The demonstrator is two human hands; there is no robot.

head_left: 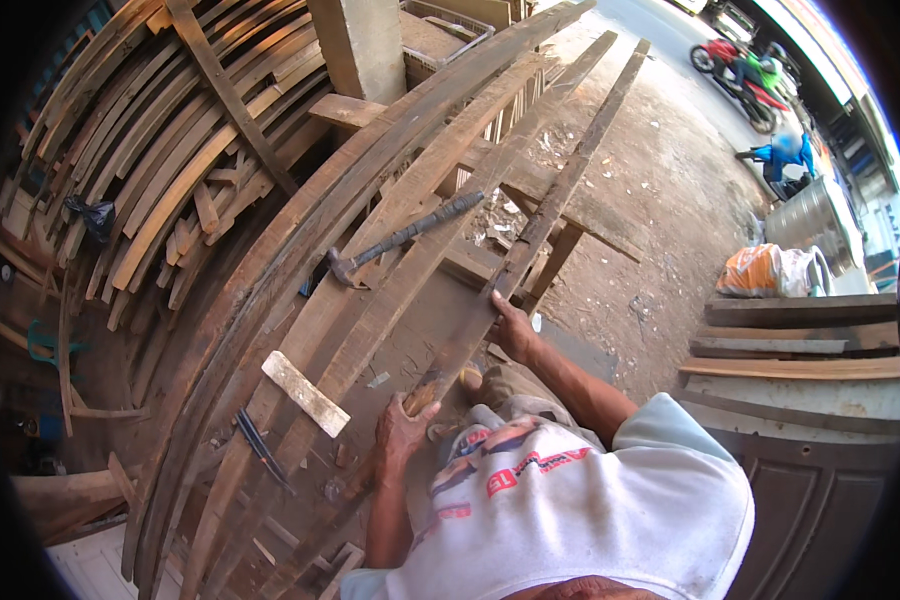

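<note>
A long, narrow wooden plank (570,185) runs from the far right down past my body to the lower left. My left hand (402,428) is wrapped round its nearer part, thumb on top. Farther along, my right hand (511,330) grips the plank's right edge, with some fingers hidden beneath. To the left, a hammer (410,234) with a dark wrapped handle lies across neighbouring boards (365,335). Nearer to me, a short pale wood piece (306,393) rests across the boards. A slim dark tool (258,446) lies beside it, its kind unclear.
Thick dark beams (300,215) lie left of the boards, over a wooden trestle (580,215). Stacked curved timber (185,150) fills the left, near a concrete post (358,50). Planks and panels (795,340) stand at right. A person rides a red motorcycle (745,80) on the road.
</note>
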